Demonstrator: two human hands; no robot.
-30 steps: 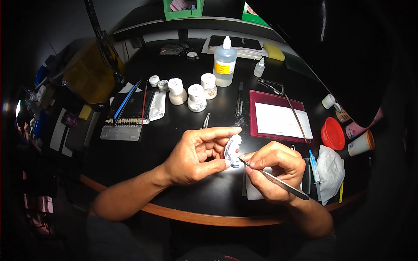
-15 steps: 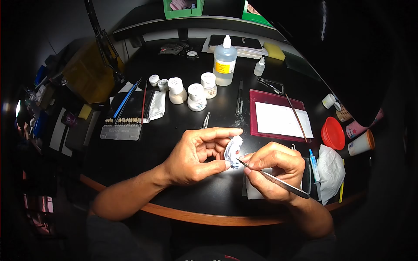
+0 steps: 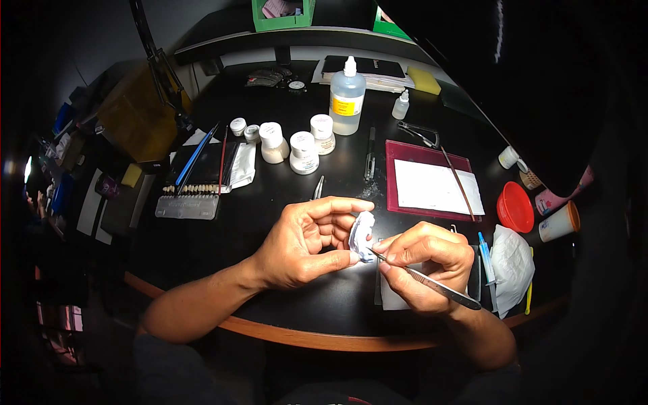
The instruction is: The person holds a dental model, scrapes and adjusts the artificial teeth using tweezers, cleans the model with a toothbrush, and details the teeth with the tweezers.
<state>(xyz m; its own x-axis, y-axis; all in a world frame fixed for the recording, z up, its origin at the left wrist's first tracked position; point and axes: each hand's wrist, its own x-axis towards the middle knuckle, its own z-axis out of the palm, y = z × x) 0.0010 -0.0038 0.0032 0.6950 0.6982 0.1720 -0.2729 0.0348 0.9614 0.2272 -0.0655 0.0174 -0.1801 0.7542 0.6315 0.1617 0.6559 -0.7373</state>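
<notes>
A small whitish, curved piece like a dental cast is held upright between the thumb and fingers of my left hand. Pinched in my right hand is a slim metal tool, its handle slanting down to the right. The tool's tip meets or nearly meets the lower right side of the piece; exact contact is too small to tell. Behind my left hand, the tips of metal tweezers show on the black table.
White-capped jars and a large bottle stand behind the hands. A maroon tray with white paper lies back right. Farther right are a red bowl, a cup and a crumpled white bag. A tooth shade guide lies left.
The whitish piece has turned slightly in my left hand. My right hand and the tool have shifted very slightly to the right and down. The camera view has moved a little.
</notes>
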